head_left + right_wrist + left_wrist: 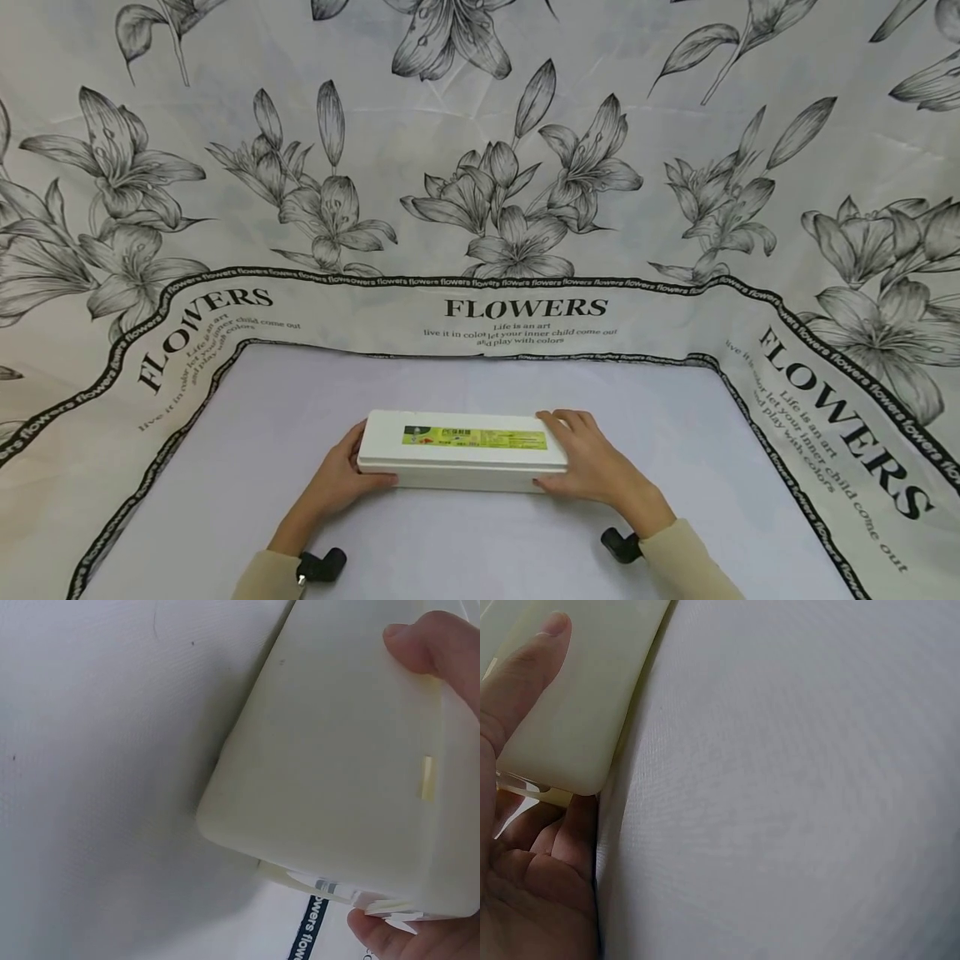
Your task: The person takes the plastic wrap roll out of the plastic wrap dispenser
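Observation:
A long white lidded plastic box (461,477) with a yellow-green printed label (476,438) on top stands at the middle of the white-covered table. At its left end my left hand (347,473) grips it, thumb along the front face and fingers round the end. My right hand (588,458) holds the other end, its thumb on the front and its fingers over the far top corner. The left wrist view shows the box's smooth front (577,712) under the thumb, with the fingers curled by its end. In the right wrist view the box front (322,765) fills much of the picture.
White cloth (300,400) covers the table. Behind and at both sides rises a floral curtain (525,325) with a black-edged "FLOWERS" border. Black wrist mounts (322,565) sit by the beige sleeves (686,562).

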Motion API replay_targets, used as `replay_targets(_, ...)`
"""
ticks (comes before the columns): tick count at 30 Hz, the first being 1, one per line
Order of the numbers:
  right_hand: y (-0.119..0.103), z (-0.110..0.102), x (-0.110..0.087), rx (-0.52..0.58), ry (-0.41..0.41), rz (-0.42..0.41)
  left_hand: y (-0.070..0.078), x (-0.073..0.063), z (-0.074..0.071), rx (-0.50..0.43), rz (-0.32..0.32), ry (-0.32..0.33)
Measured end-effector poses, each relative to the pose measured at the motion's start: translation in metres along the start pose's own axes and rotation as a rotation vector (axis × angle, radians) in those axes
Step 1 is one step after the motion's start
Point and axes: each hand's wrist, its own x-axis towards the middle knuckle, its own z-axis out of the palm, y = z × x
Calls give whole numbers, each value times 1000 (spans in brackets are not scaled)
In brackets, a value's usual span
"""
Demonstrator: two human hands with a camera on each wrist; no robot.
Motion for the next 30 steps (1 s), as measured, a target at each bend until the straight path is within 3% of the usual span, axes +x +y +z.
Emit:
replay_targets(9,-2,-6,2,25,-18,0,2,0,-2,-29,30,-9)
replay_targets(17,0,-5,0,44,-46,4,2,-1,-2,31,8,5)
replay_targets(30,5,-4,-1,91,11,-15,1,-1,0,13,-20,8)
